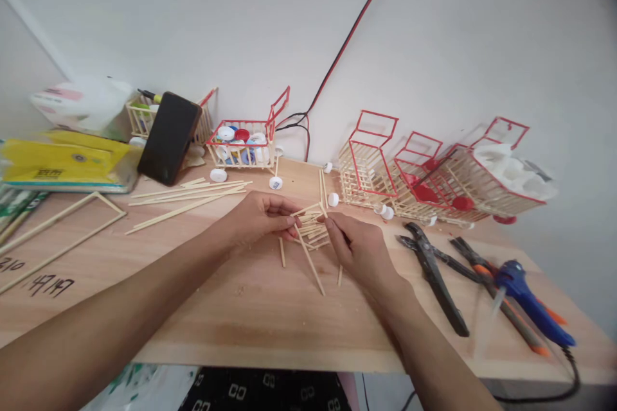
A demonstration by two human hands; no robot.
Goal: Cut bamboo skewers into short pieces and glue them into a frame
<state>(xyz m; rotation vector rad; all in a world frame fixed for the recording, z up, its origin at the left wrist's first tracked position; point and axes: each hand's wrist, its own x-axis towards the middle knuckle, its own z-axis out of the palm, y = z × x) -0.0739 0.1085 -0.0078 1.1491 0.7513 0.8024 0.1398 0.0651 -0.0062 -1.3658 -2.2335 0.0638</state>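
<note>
Near the middle of the table, my left hand (260,221) is closed on the left side of a small wooden stick frame (311,261), thumb and fingers pinching it. On the opposite side, my right hand (357,241) pinches the frame close to its upper right corner. One long stick of it slants down toward me. Several short sticks (313,229) show between and behind my hands; whether they are joined to the frame I cannot tell. A short loose stick (282,252) lies by my left fingers.
Behind stand miniature stick shopping carts, one holding bottle caps (241,135), another red-trimmed (369,167). Long sticks (187,196) lie left, near a phone (169,138) and yellow packet (67,160). To the right are pliers (436,279) and a blue glue gun (535,302) with a cord.
</note>
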